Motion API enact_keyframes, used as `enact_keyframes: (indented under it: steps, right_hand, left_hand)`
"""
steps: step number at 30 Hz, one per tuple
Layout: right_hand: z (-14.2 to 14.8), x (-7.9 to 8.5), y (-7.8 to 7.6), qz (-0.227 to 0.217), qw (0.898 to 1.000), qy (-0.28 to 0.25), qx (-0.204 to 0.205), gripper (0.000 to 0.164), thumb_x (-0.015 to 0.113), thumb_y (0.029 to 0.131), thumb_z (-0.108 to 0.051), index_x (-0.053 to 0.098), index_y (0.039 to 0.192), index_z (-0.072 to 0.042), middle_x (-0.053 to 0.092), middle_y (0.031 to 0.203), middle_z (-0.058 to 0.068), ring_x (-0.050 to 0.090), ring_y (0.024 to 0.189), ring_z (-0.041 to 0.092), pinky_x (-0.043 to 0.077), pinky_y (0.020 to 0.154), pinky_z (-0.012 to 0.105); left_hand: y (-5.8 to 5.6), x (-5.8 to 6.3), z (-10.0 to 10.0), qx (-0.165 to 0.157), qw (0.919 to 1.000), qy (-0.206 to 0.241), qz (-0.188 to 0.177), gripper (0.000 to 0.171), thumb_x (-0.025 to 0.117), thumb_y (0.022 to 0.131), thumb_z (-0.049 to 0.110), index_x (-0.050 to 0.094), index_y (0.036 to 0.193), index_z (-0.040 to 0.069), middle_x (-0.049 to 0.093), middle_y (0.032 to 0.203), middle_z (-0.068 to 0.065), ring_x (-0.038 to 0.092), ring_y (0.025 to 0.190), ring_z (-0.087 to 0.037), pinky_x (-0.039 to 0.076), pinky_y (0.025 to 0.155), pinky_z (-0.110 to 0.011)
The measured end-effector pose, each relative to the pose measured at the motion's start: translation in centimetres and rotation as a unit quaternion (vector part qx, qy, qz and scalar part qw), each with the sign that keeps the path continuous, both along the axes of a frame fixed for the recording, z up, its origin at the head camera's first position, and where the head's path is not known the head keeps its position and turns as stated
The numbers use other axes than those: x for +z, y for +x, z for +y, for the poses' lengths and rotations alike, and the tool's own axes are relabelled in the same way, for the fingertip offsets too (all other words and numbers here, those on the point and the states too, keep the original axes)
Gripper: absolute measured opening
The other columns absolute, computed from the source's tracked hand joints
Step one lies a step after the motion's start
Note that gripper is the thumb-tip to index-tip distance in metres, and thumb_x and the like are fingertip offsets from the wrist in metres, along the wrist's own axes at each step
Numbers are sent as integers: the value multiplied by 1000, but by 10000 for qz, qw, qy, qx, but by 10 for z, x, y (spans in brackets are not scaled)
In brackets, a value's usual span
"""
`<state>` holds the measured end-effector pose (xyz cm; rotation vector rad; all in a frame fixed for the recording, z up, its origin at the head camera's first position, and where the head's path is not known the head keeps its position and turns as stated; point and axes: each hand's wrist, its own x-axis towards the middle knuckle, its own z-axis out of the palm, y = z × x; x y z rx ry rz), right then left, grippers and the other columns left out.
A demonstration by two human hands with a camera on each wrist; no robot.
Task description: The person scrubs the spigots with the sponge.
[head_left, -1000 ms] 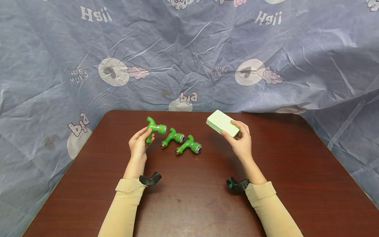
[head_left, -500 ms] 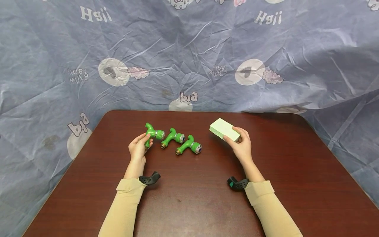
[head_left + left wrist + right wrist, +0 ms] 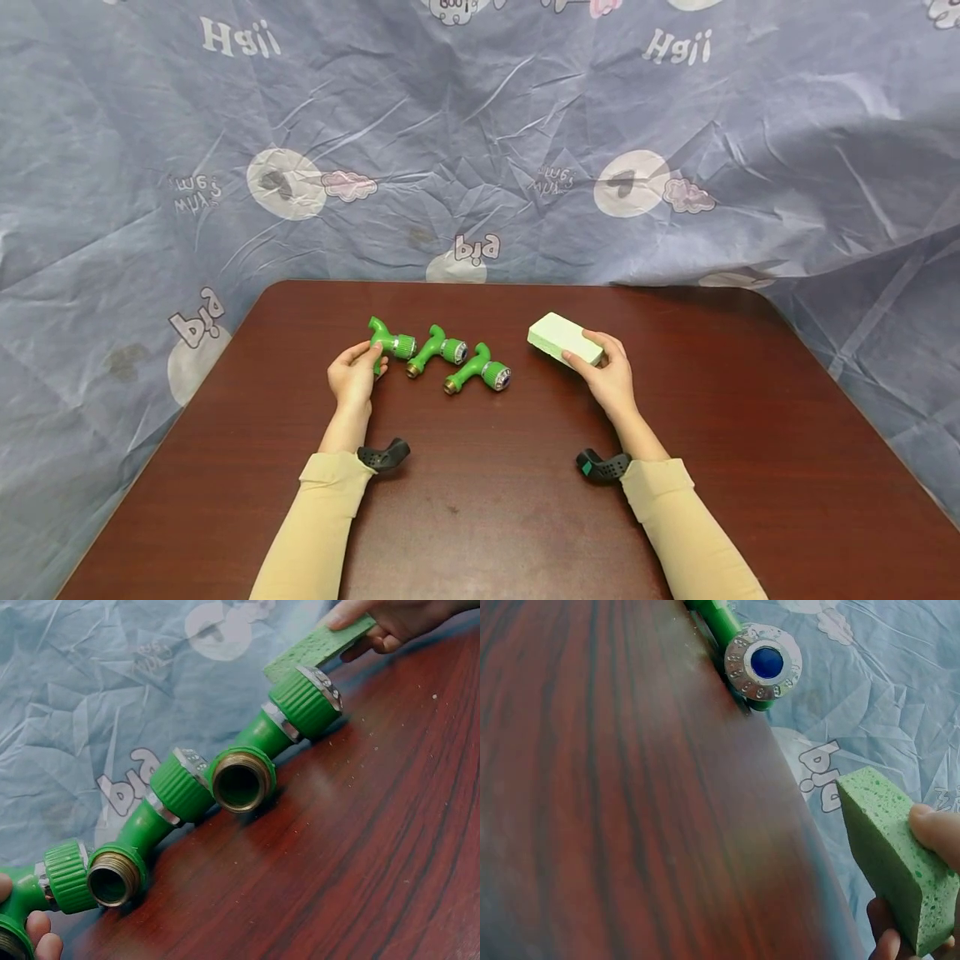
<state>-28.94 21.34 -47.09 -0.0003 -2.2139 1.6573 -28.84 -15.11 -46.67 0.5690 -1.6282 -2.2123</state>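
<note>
Three green faucets with ribbed knobs and brass threaded ends stand in a slanting row. My left hand [image 3: 354, 377] holds the leftmost faucet [image 3: 403, 346] by its body, thumb on the near side; its knob [image 3: 69, 876] shows at the lower left of the left wrist view. Beside it lies the middle faucet [image 3: 435, 350], then the right faucet [image 3: 477, 368]; neither is touched. My right hand [image 3: 611, 382] grips a pale green sponge block [image 3: 562, 337] between thumb and fingers. In the right wrist view the sponge [image 3: 889, 847] is tilted; whether it touches the table cannot be told.
A dark red-brown wooden table [image 3: 480, 500] carries everything. Behind its far edge hangs a wrinkled blue-grey printed cloth [image 3: 480, 150]. Black bands sit on both wrists, over beige sleeves [image 3: 315, 525].
Both hands have come down toward the table, the left with its faucet and the right with the sponge. The other two faucets have stayed in place.
</note>
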Motion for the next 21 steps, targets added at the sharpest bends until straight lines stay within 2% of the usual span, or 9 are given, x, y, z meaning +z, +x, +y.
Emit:
enact_keyframes:
  steps: [5,9,12,16,18,21]
  right_hand:
    - [0,-1,0,-32,9994,273,-200,53,81,74,-15,61,121,-3,48,124,12,46,108,20,39,81,19]
    - [0,-2,0,-74,9986,465,-259,52,81,74,-17,62,120,-4,49,125,13,46,111,23,39,82,26]
    - [1,-3,0,-279,9967,741,-202,55,81,75,-23,61,123,-5,48,127,13,45,115,26,40,89,34]
    - [0,-2,1,-690,9887,1331,-69,61,78,77,-30,55,128,-5,44,131,16,42,119,32,36,98,44]
    - [-1,-1,2,-858,9829,1631,-18,63,78,77,-31,53,129,-4,43,131,18,42,118,34,36,97,47]
    - [-2,0,3,-989,9738,2048,32,64,77,77,-30,50,129,-3,43,131,20,42,116,36,33,96,49]
  left_hand:
    - [-1,-3,0,44,9985,-547,14,29,69,85,7,63,111,-4,66,98,-22,68,69,-20,58,66,-29]
    - [-1,-5,1,301,9898,-1381,-176,27,70,85,15,67,108,0,68,98,-20,69,78,-27,57,68,-30]
    - [-1,-5,3,493,9728,-2231,-383,27,70,85,23,71,106,5,70,95,-14,67,86,-27,53,78,-32]
    - [-1,-6,4,554,9412,-3298,-472,30,68,86,29,71,106,7,71,96,-10,64,95,-27,45,88,-41]
    - [-2,-6,4,559,9273,-3675,-428,30,67,86,30,71,106,7,71,96,-10,64,96,-28,44,88,-43]
    - [-3,-7,3,599,9131,-4010,-425,30,67,86,30,72,105,7,71,94,-8,64,94,-29,46,85,-44]
